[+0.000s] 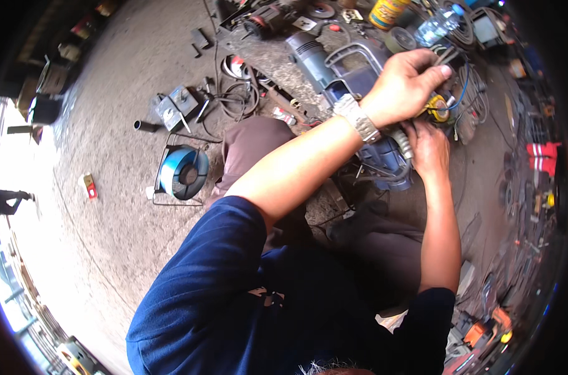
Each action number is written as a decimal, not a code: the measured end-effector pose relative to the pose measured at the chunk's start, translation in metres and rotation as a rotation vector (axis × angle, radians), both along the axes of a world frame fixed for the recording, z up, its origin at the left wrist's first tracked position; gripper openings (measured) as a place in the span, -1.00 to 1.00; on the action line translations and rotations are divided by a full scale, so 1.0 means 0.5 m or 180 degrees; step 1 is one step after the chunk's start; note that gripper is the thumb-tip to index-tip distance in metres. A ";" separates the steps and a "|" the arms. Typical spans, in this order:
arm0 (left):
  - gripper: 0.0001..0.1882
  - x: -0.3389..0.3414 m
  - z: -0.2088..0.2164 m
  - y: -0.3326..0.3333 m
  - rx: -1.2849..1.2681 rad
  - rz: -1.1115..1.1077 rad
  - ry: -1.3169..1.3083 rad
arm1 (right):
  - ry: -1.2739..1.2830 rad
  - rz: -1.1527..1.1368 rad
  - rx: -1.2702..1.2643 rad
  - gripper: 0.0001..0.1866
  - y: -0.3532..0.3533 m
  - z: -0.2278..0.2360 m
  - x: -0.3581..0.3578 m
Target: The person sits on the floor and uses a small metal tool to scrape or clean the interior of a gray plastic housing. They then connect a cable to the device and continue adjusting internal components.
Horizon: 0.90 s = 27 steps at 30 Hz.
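A large blue-grey power tool (315, 65) with a loop handle lies in front of me; its lower body (387, 164) shows below my left wrist. My left hand (406, 84), with a metal watch (356, 117) on the wrist, reaches across it. Thumb and fingers are closed by a thin grey piece I cannot make out. Below it my right hand (429, 145) is closed beside a pale ribbed cord sleeve (401, 142); its fingertips are partly hidden. Just beyond, between my hands, sits a yellow-and-black tape measure (440, 107), with a blue wire (465, 89) beside it.
A blue wire spool (184, 172) in a frame, a metal box (177, 107) and coiled cable (240, 100) lie on the concrete at left. A plastic bottle (437, 28) and a yellow tub (387, 12) stand at the far side. Tools crowd the right edge.
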<state>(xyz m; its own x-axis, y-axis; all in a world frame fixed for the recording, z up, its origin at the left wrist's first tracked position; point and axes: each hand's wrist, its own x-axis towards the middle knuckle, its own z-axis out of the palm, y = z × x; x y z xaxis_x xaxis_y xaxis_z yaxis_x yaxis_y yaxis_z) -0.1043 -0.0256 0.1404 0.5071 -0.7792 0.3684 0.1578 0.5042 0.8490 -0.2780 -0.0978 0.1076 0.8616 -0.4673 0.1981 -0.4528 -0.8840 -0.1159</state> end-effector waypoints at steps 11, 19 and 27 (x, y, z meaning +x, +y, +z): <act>-0.67 0.010 0.018 0.003 0.0066 0.0069 -0.0077 | -0.0682 -0.0037 0.0696 -0.72 -0.019 -0.005 0.027; -0.66 0.014 0.012 0.002 0.0129 0.0158 -0.0307 | -0.0603 -0.0123 0.0413 -0.60 0.002 0.009 0.033; -0.67 0.008 0.013 0.005 0.0167 0.0160 -0.0379 | -0.0672 -0.0489 0.0640 -0.53 -0.011 -0.017 0.043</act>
<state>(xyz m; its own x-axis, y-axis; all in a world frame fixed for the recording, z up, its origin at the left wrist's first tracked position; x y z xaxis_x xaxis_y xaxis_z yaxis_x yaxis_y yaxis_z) -0.1001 -0.0232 0.1469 0.5010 -0.7738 0.3877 0.0300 0.4632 0.8857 -0.2562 -0.1035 0.0991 0.7278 -0.6365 0.2555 -0.5264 -0.7572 -0.3869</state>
